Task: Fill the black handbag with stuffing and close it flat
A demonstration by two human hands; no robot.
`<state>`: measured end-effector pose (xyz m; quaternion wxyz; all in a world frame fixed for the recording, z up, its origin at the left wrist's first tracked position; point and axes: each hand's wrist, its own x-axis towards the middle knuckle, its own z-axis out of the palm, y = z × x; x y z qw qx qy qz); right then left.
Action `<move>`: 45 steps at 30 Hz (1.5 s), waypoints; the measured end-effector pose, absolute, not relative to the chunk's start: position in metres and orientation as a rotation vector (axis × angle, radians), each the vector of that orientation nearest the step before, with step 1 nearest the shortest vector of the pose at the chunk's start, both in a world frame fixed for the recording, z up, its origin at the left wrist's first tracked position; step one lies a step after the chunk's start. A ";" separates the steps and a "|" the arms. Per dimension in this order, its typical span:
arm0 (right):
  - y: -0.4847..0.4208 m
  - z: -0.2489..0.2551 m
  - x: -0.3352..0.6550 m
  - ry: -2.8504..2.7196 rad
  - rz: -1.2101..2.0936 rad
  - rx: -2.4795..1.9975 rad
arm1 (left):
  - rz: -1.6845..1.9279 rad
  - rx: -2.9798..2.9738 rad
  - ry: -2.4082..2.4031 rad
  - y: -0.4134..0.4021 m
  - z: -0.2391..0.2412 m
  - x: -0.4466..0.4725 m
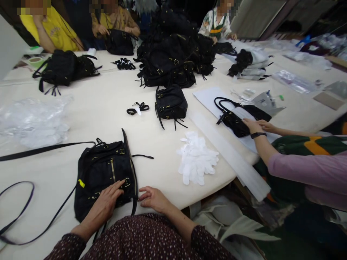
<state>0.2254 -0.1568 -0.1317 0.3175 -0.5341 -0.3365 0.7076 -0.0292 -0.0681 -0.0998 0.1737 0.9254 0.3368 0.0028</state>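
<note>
Table surface (103, 108), cream-coloured and padded, is seen to fill most of the view. Heap of black handbags (173, 54) is piled at the far middle. Crumpled clear plastic wrapping (32, 122) is spread at the left edge. Black handbag (103, 173) with brass buckles and a zip is laid flat at the near edge, directly before the wearer; its long strap (27, 216) is looped loosely to the left on the table, and a small yellow tag (81, 183) is fixed at its left side.

Left hand (104, 206) is pressed flat on the lower front of this handbag, fingers spread, index tip at a brass buckle (126, 181); nothing is gripped. Right hand (153, 198) is rested on the table just beside the bag's right edge, fingers loosely curled and open, fingertips at or very near the strap edge; contact cannot be judged with certainty.

Second black handbag (171, 103) is stood alone mid-table. Long white strip (230, 155) is laid diagonally at the right. Pile of white gloves (196, 162) is placed between the near bag and the strip. Small bundled strap (137, 108) is left beside the mid-table bag.

Co-worker's hands (256, 126), one with a dark wristband, are placed on another black bag (235, 121) at the right. Three more people are seated at the far side, each with black bags.
</note>
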 end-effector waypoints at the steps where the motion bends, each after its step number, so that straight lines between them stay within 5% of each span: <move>1: -0.156 -0.132 0.220 -0.944 1.852 -1.388 | 0.036 2.610 0.982 -0.070 -0.097 -0.029; 10: -0.144 -0.107 0.202 -1.424 1.540 -1.428 | 0.028 2.458 1.109 -0.096 -0.063 -0.013; 15: -0.146 -0.108 0.199 -1.065 1.719 -1.296 | 0.078 2.246 1.328 -0.099 -0.041 0.002; 22: -0.149 -0.111 0.197 -1.054 1.705 -1.341 | -0.617 2.019 1.398 -0.104 -0.022 0.021; 28: -0.150 -0.104 0.200 -1.149 1.468 -1.599 | -0.760 2.150 1.240 -0.108 -0.038 0.019; 34: -0.151 -0.109 0.208 -0.859 1.852 -1.573 | -0.800 2.184 1.202 -0.107 -0.044 0.012; 40: -0.154 -0.075 0.240 -1.282 1.250 -1.814 | -0.742 2.184 1.232 -0.109 -0.051 0.012; 45: -0.151 -0.066 0.224 -1.593 1.327 -1.565 | -0.714 2.191 1.226 -0.111 -0.045 0.017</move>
